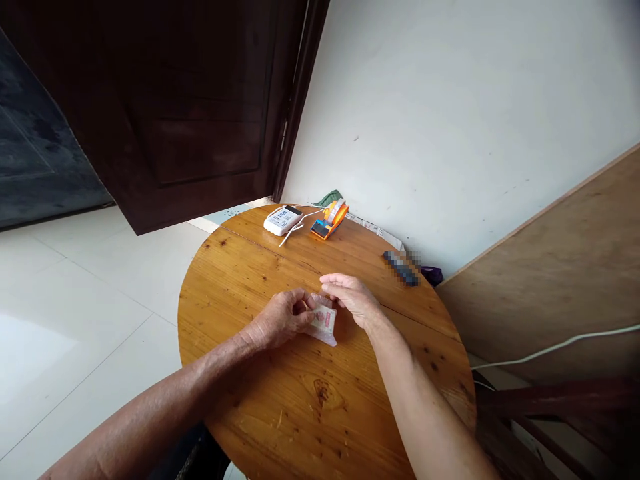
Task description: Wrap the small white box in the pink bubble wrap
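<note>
I see two hands meeting mid-table over one small pinkish packet (325, 325). My left hand (283, 318) curls partly closed, fingertips pinching the packet's left edge; my right hand (350, 297) lies loosely open, fingers resting on its top edge. At the round table's (310, 400) far rim: one white box (283, 219), one orange tape dispenser (330, 219), one dark blurred object (401, 267).

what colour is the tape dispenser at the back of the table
The plastic tape dispenser is orange, with a blue patch at its base; head view.
</note>
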Motion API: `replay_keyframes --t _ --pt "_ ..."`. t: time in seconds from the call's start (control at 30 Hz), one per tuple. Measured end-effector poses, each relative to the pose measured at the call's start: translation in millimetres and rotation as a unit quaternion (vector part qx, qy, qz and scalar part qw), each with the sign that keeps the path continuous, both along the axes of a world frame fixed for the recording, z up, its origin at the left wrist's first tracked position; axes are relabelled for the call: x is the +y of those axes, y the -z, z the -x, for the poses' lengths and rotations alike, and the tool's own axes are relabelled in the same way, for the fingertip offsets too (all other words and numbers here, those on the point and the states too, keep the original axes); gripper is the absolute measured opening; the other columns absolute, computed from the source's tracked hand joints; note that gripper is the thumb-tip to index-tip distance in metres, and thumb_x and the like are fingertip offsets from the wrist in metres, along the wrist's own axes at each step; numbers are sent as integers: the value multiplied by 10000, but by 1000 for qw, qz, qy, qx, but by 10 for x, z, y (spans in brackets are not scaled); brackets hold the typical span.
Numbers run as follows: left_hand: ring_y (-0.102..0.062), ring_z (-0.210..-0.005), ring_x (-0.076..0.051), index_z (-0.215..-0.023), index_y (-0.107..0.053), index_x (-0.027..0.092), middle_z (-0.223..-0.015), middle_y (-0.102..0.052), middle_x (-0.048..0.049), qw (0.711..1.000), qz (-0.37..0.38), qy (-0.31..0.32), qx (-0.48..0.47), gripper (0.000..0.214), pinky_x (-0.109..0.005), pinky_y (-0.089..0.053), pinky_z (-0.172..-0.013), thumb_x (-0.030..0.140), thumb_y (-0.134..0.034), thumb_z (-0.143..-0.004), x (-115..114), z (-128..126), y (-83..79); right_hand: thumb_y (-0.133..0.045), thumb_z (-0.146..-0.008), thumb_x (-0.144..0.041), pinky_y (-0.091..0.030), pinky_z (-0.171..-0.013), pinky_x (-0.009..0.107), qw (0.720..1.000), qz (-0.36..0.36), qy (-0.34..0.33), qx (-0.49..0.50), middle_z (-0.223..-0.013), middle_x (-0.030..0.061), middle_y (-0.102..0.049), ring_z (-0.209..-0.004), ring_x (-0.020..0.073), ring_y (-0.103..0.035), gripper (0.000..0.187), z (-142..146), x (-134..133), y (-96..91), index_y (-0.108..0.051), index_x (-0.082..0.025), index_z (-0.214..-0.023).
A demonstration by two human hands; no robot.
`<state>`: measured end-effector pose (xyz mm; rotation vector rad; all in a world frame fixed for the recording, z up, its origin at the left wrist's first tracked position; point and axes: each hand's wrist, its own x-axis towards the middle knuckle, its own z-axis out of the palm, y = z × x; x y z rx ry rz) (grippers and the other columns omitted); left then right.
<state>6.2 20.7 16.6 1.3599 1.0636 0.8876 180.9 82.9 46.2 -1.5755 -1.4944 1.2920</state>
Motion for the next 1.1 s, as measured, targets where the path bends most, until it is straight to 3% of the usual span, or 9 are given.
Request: replay_keyframes --t 0.2,0.4,0.47,0.63,0.87,1.0,1.1 --pt "-389 -441 -55 -929 -590 176 -586 -474 76 1000 11 0 -9 240 -157 -308 -398 363 -645 -789 7 2 57 -672 -643 -314 -425 -592 258 991 -129 12 10 -667 -3 -648 -602 131 -560 178 -13 -122 22 -657 -176 -755" --pt "-413 -424 -63 -926 -563 181 -543 -476 83 998 29 15 -46 264 -149 -366 -372 377 -666 -782 39 -8 130 -597 -766 -244 -419 -606 265 961 -257 -46 -92 -664 -5 -662 -604 142 -563 94 33 -373 -82 -665 -200 -718" --pt "-414 -411 -60 -916 -562 180 -538 -483 85 998 28 15 -53 257 -148 -372 -366 368 -669 -777 40 -9 120 -585 -803 -211 -420 -655 279 937 -309 -62 -152 -674 -4 -677 -638 153 -573 124 57 -484 -120 -672 -209 -713" --pt "-413 -391 -57 -888 -553 181 -531 -490 92 997 30 13 -63 195 -153 -387 -356 293 -645 -758 40 -12 87 -590 -893 -210 -370 -755 331 839 -449 -75 -297 -823 23 -734 -794 194 -584 166 119 -749 -92 -719 -233 -791" --pt "-423 -418 -54 -995 -578 165 -545 -492 94 998 19 14 -64 244 -146 -378 -403 223 -604 -759 49 -13 134 -511 -941 -157 -354 -822 382 783 -502 -65 -361 -961 38 -747 -923 222 -593 232 160 -978 61 -719 -253 -980" --pt "-499 -531 -64 -1144 -641 149 -643 -576 52 998 -52 7 -41 362 -155 -421 -518 229 -599 -794 36 5 144 -493 -931 -130 -362 -922 414 784 -507 -65 -353 -1051 42 -742 -1030 228 -607 270 152 -1055 99 -695 -257 -1057" --pt "-630 -771 -126 -1086 -708 147 -823 -697 -12 996 -65 44 -43 310 -195 -498 -711 271 -574 -836 30 29 113 -513 -921 -132 -367 -947 420 786 -515 -56 -338 -1043 34 -747 -1018 222 -625 242 131 -1073 122 -693 -257 -1025"
